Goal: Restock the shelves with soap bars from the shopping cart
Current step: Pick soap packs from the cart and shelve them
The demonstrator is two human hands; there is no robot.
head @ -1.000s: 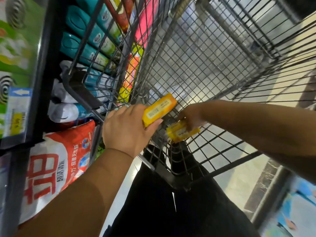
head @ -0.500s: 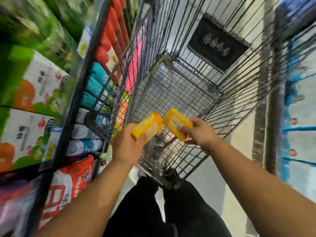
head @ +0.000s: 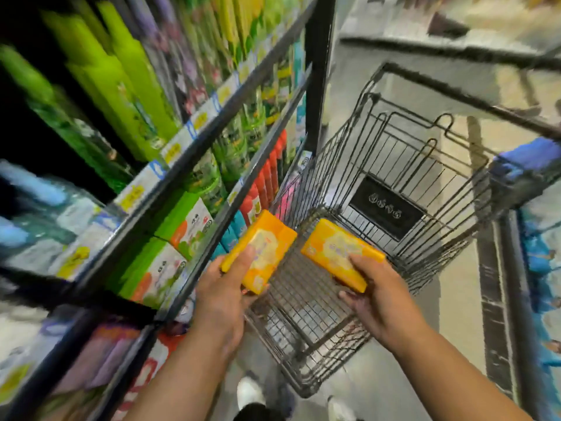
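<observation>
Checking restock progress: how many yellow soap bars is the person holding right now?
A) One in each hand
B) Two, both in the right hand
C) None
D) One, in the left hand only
A: the left hand grips one soap bar and the right hand grips a second soap bar.

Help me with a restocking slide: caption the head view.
Restocking: left hand holds one soap bar, right hand a second bar, over the cart beside the shelves.

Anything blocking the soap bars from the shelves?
Nothing visible. The left bar and right bar are held over the cart, beside the shelves. The facing shelves look full of other goods; the soap's slot isn't in view.
</observation>
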